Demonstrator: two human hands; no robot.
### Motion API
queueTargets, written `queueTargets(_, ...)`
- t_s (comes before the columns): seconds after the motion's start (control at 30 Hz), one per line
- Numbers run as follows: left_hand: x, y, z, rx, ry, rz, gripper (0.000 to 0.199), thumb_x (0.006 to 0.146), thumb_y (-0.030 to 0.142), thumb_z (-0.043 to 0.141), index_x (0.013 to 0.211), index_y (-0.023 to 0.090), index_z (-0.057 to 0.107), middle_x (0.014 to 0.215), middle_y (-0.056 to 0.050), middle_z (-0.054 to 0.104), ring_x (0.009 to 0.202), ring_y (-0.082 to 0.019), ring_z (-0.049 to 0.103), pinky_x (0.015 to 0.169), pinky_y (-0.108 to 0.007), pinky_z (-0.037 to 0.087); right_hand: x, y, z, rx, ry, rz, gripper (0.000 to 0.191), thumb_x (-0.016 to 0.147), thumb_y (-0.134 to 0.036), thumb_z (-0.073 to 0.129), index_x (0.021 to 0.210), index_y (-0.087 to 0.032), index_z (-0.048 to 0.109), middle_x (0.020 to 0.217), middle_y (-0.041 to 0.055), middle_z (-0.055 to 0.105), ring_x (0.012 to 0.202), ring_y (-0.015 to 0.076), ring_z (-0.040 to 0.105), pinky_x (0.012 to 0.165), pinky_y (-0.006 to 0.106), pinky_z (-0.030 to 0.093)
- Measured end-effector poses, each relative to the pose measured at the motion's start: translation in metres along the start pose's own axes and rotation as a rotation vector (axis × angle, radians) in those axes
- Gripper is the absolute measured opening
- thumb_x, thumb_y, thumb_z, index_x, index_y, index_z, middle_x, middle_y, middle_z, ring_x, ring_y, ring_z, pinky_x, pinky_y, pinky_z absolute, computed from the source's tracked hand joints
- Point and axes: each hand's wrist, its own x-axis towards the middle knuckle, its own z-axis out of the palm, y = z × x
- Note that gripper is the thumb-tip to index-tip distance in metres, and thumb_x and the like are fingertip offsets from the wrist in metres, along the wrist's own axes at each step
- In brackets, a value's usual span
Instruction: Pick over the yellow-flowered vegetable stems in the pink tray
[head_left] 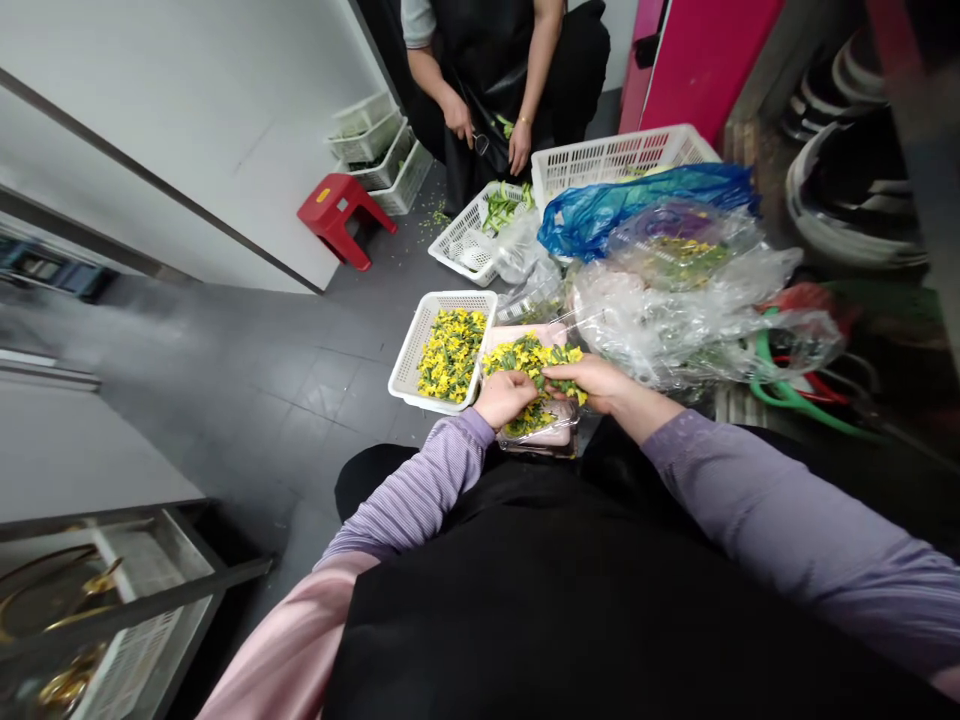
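My right hand (pixel 598 380) is closed round a small bunch of yellow flowers (pixel 568 372) with green stems and buds. Against the near side of that bunch, my left hand (pixel 507 398) has its fingers pinched together on the flowers. Below both hands, more of the loose flowers (pixel 529 424) lie on a pale pink tray (pixel 561 434) with clear plastic film about it. Just left of the tray stands a white basket (pixel 406 372) holding a heap of yellow flower heads (pixel 452 352). My hands partly cover the tray.
Clear plastic bags (pixel 637 315) and a blue bag (pixel 592 215) pile up at right, by a large white crate (pixel 577 160). A co-worker (pixel 487 80) sits opposite, behind a basket of green vegetables (pixel 472 222). A red stool (pixel 337 205) and stacked baskets (pixel 409 180) stand beyond.
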Motion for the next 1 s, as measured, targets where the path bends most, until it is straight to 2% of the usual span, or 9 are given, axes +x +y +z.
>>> queueTargets(0.1,0.009,0.004,0.006,0.09,-0.017,0.173,0.015,0.068,0.023,0.047,0.061,0.012,0.054,0.044,0.006,0.04,0.04,-0.003,0.035,0.043,-0.016,0.029,-0.003,-0.005,0.002,0.052,-0.041,-0.054,0.01,0.058,-0.004,0.063,0.066,-0.008,0.06,0.053,0.0044,0.061,0.043,0.0112,0.054,0.039,0.02,0.044)
queueTargets(0.17,0.016,0.001,0.009,0.229,-0.044,0.206,0.022,0.073,0.025,0.042,0.064,0.012,0.057,0.047,0.004,0.044,0.044,-0.006,0.04,0.048,-0.018,0.033,-0.004,-0.011,0.0,0.083,-0.033,-0.062,0.013,0.057,-0.002,0.063,0.067,-0.009,0.06,0.055,0.0036,0.062,0.044,0.0112,0.054,0.039,0.02,0.044)
queueTargets(0.27,0.028,-0.011,0.012,0.68,-0.044,0.186,0.03,0.078,0.032,0.04,0.069,0.013,0.062,0.063,-0.003,0.055,0.061,-0.011,0.051,0.059,-0.023,0.038,-0.001,-0.021,-0.008,0.162,0.081,-0.11,0.012,0.057,-0.002,0.062,0.065,-0.01,0.059,0.054,0.0021,0.061,0.044,0.0111,0.054,0.039,0.02,0.044)
queueTargets(0.33,0.038,-0.023,0.016,0.989,-0.029,0.275,0.031,0.08,0.035,0.041,0.08,0.015,0.064,0.081,-0.008,0.058,0.078,-0.016,0.053,0.068,-0.026,0.039,0.001,-0.026,-0.011,0.21,0.163,-0.158,0.01,0.057,-0.004,0.061,0.064,-0.01,0.058,0.052,0.0014,0.06,0.043,0.0106,0.053,0.038,0.02,0.043)
queueTargets(0.47,0.066,-0.042,0.031,1.316,-0.223,0.568,0.031,0.084,0.024,0.035,0.094,0.013,0.062,0.1,-0.013,0.054,0.097,-0.023,0.047,0.077,-0.034,0.036,0.001,-0.029,-0.011,0.251,0.167,-0.192,0.011,0.054,-0.006,0.063,0.063,-0.011,0.059,0.052,0.0008,0.059,0.043,0.01,0.053,0.037,0.019,0.041)
queueTargets(0.6,0.093,-0.046,0.048,1.431,-0.344,0.59,0.031,0.083,0.014,0.032,0.094,0.006,0.061,0.103,-0.02,0.052,0.101,-0.027,0.044,0.077,-0.038,0.035,-0.001,-0.028,-0.007,0.244,0.14,-0.162,0.011,0.052,-0.007,0.065,0.061,-0.011,0.06,0.054,0.0021,0.061,0.047,0.012,0.056,0.041,0.021,0.044)
queueTargets(0.73,0.094,-0.039,0.046,1.372,-0.34,0.576,0.029,0.083,0.015,0.035,0.092,0.006,0.061,0.104,-0.019,0.052,0.103,-0.027,0.043,0.079,-0.038,0.036,0.0,-0.029,-0.008,0.237,0.137,-0.161,0.013,0.051,-0.008,0.067,0.062,-0.011,0.063,0.061,0.0046,0.064,0.053,0.014,0.059,0.044,0.021,0.046)
queueTargets(0.87,0.072,-0.025,0.023,1.033,-0.172,0.545,0.022,0.08,0.024,0.045,0.093,0.013,0.06,0.106,-0.012,0.054,0.1,-0.021,0.048,0.082,-0.03,0.039,0.001,-0.032,-0.012,0.229,0.167,-0.196,0.009,0.053,-0.007,0.065,0.06,-0.011,0.062,0.057,0.0041,0.063,0.052,0.0131,0.058,0.043,0.02,0.045)
queueTargets(1.0,0.045,-0.012,0.0,0.346,-0.075,0.178,0.022,0.074,0.032,0.055,0.084,0.012,0.058,0.067,-0.003,0.058,0.061,-0.011,0.055,0.059,-0.024,0.044,0.0,-0.028,-0.011,0.124,0.174,-0.189,0.008,0.054,-0.004,0.062,0.059,-0.01,0.061,0.052,0.0033,0.061,0.047,0.0115,0.055,0.038,0.018,0.041)
